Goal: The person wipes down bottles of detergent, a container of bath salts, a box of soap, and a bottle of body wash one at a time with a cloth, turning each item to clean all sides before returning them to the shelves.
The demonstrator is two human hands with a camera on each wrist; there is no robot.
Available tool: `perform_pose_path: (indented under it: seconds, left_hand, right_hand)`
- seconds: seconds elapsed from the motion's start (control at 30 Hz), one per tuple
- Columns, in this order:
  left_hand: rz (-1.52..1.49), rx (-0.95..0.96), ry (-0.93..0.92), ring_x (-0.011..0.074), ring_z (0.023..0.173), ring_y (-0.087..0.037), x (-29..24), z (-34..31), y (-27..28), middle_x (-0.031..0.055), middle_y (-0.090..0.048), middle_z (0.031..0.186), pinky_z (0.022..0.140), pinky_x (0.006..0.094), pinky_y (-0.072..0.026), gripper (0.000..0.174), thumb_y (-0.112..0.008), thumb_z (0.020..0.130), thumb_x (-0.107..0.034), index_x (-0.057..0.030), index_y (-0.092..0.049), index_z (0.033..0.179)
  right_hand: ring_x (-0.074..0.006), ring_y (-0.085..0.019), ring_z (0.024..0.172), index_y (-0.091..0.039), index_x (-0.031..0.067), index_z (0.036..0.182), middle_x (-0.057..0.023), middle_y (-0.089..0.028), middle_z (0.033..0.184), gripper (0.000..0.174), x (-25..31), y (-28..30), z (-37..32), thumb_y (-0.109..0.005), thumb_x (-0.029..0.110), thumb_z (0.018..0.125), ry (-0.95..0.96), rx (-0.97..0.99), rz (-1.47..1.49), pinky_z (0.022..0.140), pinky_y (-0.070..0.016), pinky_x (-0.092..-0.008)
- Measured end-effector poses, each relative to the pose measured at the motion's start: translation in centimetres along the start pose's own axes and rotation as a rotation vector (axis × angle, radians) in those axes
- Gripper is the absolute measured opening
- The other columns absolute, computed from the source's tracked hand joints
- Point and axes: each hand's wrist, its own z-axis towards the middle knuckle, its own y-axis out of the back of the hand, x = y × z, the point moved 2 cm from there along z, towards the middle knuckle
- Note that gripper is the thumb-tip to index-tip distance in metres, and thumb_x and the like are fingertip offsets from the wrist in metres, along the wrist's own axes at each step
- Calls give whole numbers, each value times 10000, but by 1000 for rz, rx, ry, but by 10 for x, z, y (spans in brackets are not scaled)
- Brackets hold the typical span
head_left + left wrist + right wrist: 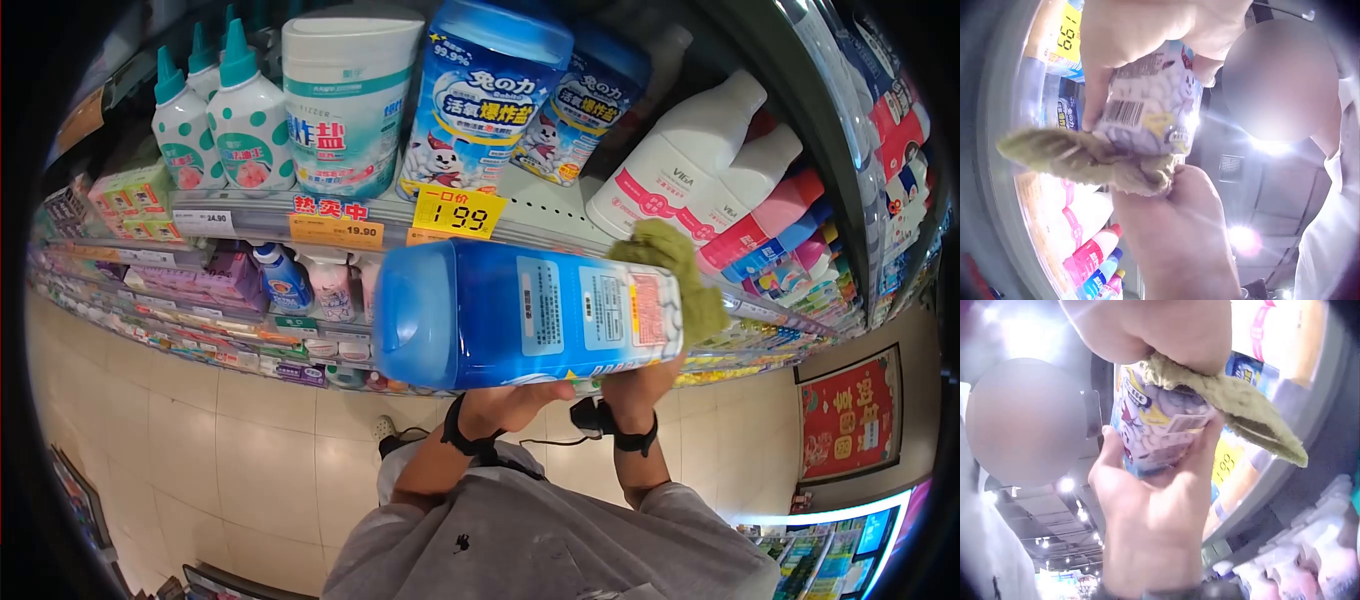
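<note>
A blue plastic tub (pixel 500 310) with a rounded lid and printed label panels is tipped on its side in front of the shelf. My left hand (pixel 515 405) grips its body from below; in the right wrist view that hand's thumb and fingers wrap opposite sides of the tub. At the tub's base end my right hand (pixel 640 390) holds a fuzzy green cloth (pixel 708 300) against the bottom. In the left wrist view the cloth (pixel 1060 153) trails out past the base, which shows a barcode, and right-hand fingers are hidden behind it.
Matching blue tubs (pixel 485 110) stand on the shelf behind a yellow price tag (pixel 458 212). A white tub (pixel 350 110) and bottles with teal nozzles (pixel 245 130) are to their left. White bottles (pixel 680 150) stand to the right. Lower shelves hold more goods above a tiled floor (pixel 260 440).
</note>
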Motion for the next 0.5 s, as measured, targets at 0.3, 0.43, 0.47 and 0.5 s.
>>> perform_pose_path:
  seconds: [0.3,0.43,0.47,0.5]
  left_hand:
    - [159,135,324,227,1268,-533,48,-48,65,113,-534,1414,1109,369,-404,467,-556,991,-299,-113,-493,1415]
    - [-123,68,222,301,1330,-476,-3,28,67,221,-471,1445,1098,423,-415,431,-528,989,-230,-72,-482,1387]
    - [-232,30,236,321,1335,-468,-15,39,63,245,-463,1442,1091,434,-421,423,-540,979,-222,-55,-492,1365]
    - [-403,-45,261,342,1329,-468,-19,34,56,265,-461,1432,1080,441,-429,428,-570,963,-232,-31,-507,1335]
  right_hand:
    - [-406,-413,1374,-468,-45,1376,-304,-417,1467,599,57,-31,21,-541,181,826,206,393,69,1169,-251,-487]
    - [-460,-362,1397,-485,7,1374,-356,-368,1478,491,64,-56,3,-488,224,934,463,527,-491,1169,-183,-559]
    - [-470,-360,1394,-472,6,1378,-363,-365,1477,488,63,-62,-5,-480,236,948,462,496,-431,1167,-181,-562]
    - [-481,-358,1391,-460,5,1382,-369,-361,1475,485,62,-70,-16,-472,249,962,461,468,-371,1165,-179,-565]
